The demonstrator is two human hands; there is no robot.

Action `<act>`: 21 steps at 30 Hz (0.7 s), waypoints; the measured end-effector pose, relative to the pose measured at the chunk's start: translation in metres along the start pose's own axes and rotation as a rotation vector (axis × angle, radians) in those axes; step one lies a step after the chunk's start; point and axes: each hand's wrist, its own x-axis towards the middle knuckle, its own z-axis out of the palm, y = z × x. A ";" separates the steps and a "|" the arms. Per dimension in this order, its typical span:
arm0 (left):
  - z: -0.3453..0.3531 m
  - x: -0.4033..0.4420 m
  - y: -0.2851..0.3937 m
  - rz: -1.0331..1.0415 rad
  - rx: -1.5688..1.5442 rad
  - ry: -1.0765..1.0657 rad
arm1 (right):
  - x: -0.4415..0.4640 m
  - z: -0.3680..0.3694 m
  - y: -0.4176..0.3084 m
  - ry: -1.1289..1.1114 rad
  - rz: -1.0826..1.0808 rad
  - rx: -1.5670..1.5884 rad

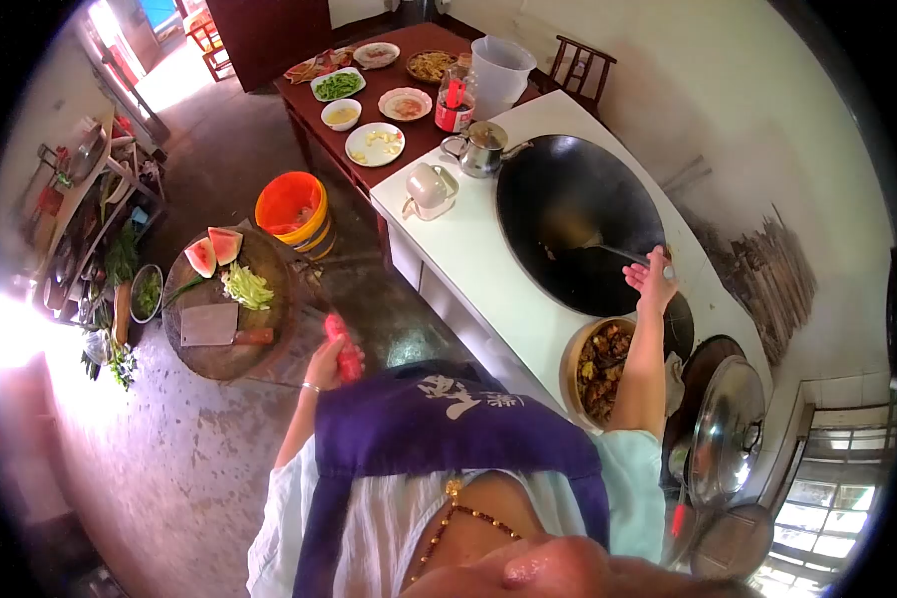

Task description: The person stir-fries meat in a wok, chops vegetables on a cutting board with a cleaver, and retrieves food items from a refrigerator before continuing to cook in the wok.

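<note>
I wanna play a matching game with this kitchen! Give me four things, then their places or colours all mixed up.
1. Cooking utensil
2. Wok
3. Cleaver
4. Bucket

A. lying on the round chopping board
B. orange inside
C. in the right hand
D. black, set into the white counter

Pairs: 1-C, 2-D, 3-A, 4-B

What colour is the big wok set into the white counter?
Black; the wok shows best in the head view.
</note>
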 end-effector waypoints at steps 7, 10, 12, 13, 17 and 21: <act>-0.004 -0.004 -0.001 0.037 0.048 0.022 | 0.010 0.006 0.053 -0.052 0.151 0.016; -0.006 -0.009 0.000 0.061 -0.005 0.017 | 0.021 -0.020 0.002 -0.109 0.086 -0.173; -0.015 -0.006 -0.004 0.054 0.001 0.082 | 0.008 -0.032 -0.043 -0.090 0.082 -0.274; -0.020 -0.005 -0.006 0.050 0.006 0.114 | 0.003 -0.036 -0.058 -0.079 0.087 -0.331; -0.019 -0.003 -0.009 0.030 0.010 0.088 | 0.009 -0.024 -0.023 -0.074 0.105 -0.200; 0.034 -0.023 0.006 0.022 0.016 0.112 | 0.038 -0.006 0.034 -0.155 0.124 0.107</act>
